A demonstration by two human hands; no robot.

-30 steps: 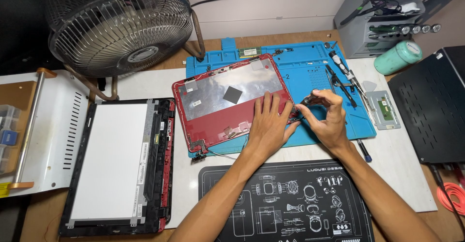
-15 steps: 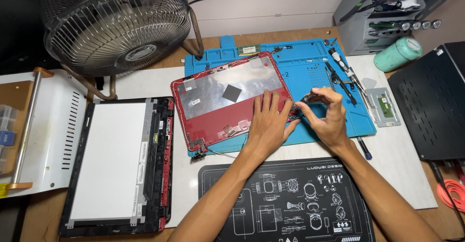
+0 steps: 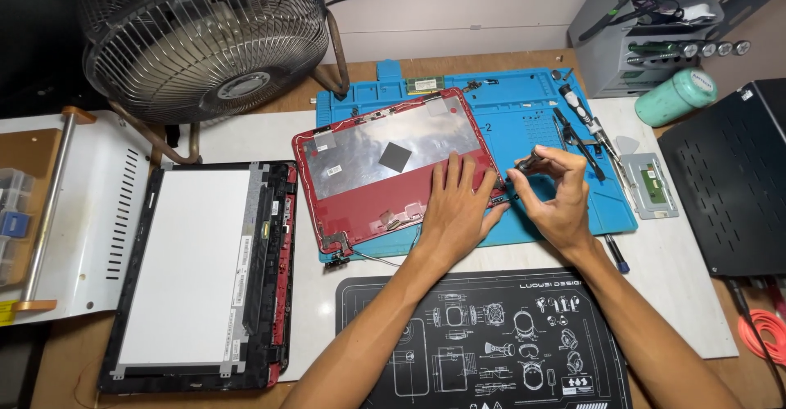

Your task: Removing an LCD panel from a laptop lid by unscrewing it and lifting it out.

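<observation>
The left hand (image 3: pixel 455 206) lies flat, fingers spread, pressing the red laptop lid (image 3: pixel 393 171) on the blue mat (image 3: pixel 532 114). At its 3 o'clock, the right hand (image 3: pixel 557 200) pinches what seems a small dark screwdriver (image 3: pixel 528 163) over the lid's right edge.

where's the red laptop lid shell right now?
Head view, centre: the red plastic laptop lid shell lies inner side up on the blue silicone work mat, under the flat left hand, right of the detached white screen panel.
</observation>
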